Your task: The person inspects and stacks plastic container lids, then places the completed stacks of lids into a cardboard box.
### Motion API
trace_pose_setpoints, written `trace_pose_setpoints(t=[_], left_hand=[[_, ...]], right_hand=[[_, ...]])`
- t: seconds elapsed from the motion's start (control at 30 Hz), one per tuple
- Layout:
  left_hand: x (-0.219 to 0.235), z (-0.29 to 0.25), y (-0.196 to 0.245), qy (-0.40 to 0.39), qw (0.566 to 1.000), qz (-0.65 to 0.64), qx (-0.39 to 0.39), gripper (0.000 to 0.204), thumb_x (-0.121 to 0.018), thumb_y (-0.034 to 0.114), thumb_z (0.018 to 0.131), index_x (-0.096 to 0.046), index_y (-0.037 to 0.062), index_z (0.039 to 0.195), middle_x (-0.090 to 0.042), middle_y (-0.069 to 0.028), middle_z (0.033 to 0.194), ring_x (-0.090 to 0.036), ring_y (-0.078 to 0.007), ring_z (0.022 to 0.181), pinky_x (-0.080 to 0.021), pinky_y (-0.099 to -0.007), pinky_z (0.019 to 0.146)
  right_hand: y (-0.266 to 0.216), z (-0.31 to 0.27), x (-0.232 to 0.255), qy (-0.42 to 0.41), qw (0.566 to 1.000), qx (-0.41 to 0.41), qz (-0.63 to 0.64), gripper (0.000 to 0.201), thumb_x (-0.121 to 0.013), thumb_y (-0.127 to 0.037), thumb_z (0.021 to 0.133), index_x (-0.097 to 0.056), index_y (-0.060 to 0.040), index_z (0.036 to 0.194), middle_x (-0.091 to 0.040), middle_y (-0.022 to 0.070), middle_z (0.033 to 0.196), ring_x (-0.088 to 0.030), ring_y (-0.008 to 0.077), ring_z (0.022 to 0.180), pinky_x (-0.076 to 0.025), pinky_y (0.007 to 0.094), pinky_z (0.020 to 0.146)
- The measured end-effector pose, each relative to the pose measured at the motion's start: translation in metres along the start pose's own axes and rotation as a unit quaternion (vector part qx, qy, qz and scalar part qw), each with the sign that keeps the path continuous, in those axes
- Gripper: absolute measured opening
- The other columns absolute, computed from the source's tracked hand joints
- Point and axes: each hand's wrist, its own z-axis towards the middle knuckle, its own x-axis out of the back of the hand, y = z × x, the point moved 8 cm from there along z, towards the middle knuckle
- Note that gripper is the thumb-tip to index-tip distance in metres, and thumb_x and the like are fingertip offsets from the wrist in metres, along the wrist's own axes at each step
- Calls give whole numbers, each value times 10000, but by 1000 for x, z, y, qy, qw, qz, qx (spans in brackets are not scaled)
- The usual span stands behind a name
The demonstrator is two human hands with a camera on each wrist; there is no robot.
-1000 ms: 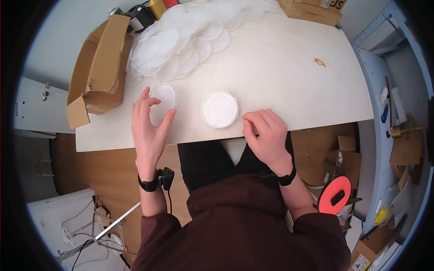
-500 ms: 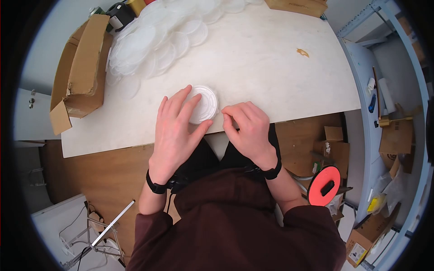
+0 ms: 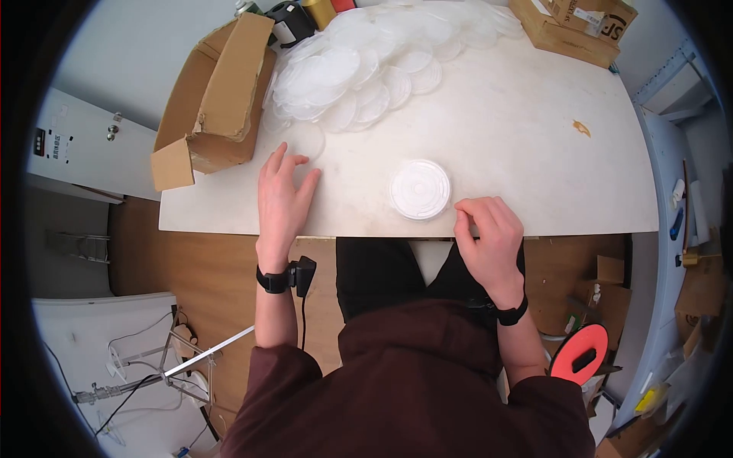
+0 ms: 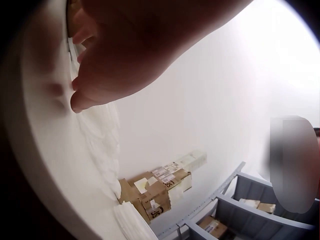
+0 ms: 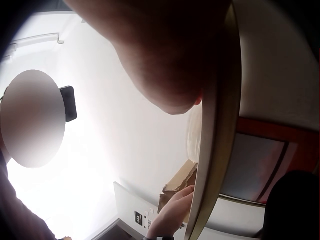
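A round stack of whitish translucent discs [image 3: 420, 189] lies near the table's front edge in the head view. Just right of it, my right hand [image 3: 492, 243] has its fingers loosely curled, thumb and index tips close together, with nothing visible between them. To the left, my left hand [image 3: 283, 200] is over the table with fingers parted and thumb spread, holding nothing visible. A single clear disc [image 3: 308, 140] lies flat just beyond its fingertips. Behind that disc spreads a large overlapping pile of similar discs [image 3: 328, 76].
An open cardboard box [image 3: 229, 95] stands left of the pile, with a black container [image 3: 290, 24] behind it. Another cardboard box [image 3: 569, 42] is at the back right. A small brown mark [image 3: 582, 128] shows on the white table [image 3: 527, 168].
My left hand was over the stack half a second ago and has moved left, off it. My right hand stays beside the stack. The head view has shifted, showing more of the left side.
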Motion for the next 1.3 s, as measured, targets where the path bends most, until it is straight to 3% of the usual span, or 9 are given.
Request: trace_pose_setpoints(t=[0.13, 0.23, 0.33, 0.4, 0.53, 0.63, 0.87, 1.13, 1.3], left_hand=[[-4, -16, 0, -34, 997, -74, 16, 227, -832, 202, 1013, -717, 7, 1034, -588, -280, 1675, -581, -470, 1515, -466, -514, 1247], [3, -23, 15, -35, 989, -139, 41, 193, -816, 158, 1014, -698, 7, 993, -587, -284, 1678, -584, -457, 1529, -467, -485, 1249], [21, -33, 60, -20, 982, -187, -14, 184, -817, 97, 988, -698, 27, 1110, -591, -265, 1681, -602, -431, 1526, -463, -476, 1259], [25, -44, 93, -27, 967, -244, -74, 384, -839, 71, 956, -687, 37, 1307, -592, -250, 1679, -590, -422, 1538, -460, -501, 1265], [10, -50, 149, -58, 963, -199, -173, 542, -868, 110, 948, -681, 46, 1453, -608, -219, 1655, -609, -436, 1466, -472, -527, 1249], [-7, -50, 163, -67, 967, -146, -198, 519, -883, 131, 942, -703, 44, 1421, -615, -198, 1648, -613, -433, 1434, -472, -526, 1238], [-13, -53, 155, -78, 965, -144, -203, 434, -885, 144, 944, -756, 53, 1348, -619, -192, 1636, -622, -418, 1419, -485, -518, 1216], [-14, -52, 140, -99, 961, -227, -122, 368, -857, 114, 961, -763, 57, 1312, -621, -194, 1647, -613, -417, 1484, -531, -486, 1189], [-18, -56, 137, -107, 966, -201, -127, 343, -858, 107, 958, -763, 54, 1283, -614, -204, 1652, -604, -426, 1499, -521, -497, 1201]], right_hand=[[3, -2, -2, -24, 999, -19, -9, 114, -801, -14, 899, -766, -80, 984, -731, 61, 895, -676, 290, 783, -545, 417, 684], [-3, 2, 2, -3, 1000, 14, -3, 114, -799, -23, 905, -758, -86, 991, -717, 57, 881, -669, 281, 780, -546, 415, 684], [0, 1, 2, -16, 1000, 4, -12, 109, -800, -28, 906, -757, -89, 984, -718, 54, 883, -672, 275, 780, -547, 411, 684], [0, 0, 0, -10, 1000, 3, -1, 114, -802, -28, 901, -758, -92, 984, -721, 48, 887, -673, 269, 778, -546, 410, 681], [1, 0, -1, -6, 1000, 4, -15, 115, -801, -28, 899, -759, -95, 982, -716, 42, 883, -672, 262, 774, -545, 405, 676], [1, 0, 2, 4, 1000, 10, -5, 114, -801, -30, 898, -760, -96, 982, -711, 41, 876, -672, 260, 774, -546, 401, 675], [3, -1, 2, 1, 1000, 9, -1, 117, -799, -27, 893, -754, -100, 973, -696, 40, 864, -670, 263, 771, -546, 398, 678], [1, -1, 1, 2, 1000, 9, 3, 122, -800, -21, 887, -755, -103, 965, -694, 41, 854, -671, 261, 766, -544, 401, 672], [3, -2, -1, 6, 1000, 10, 2, 117, -799, -25, 889, -755, -104, 963, -696, 40, 853, -672, 262, 766, -543, 400, 671]])
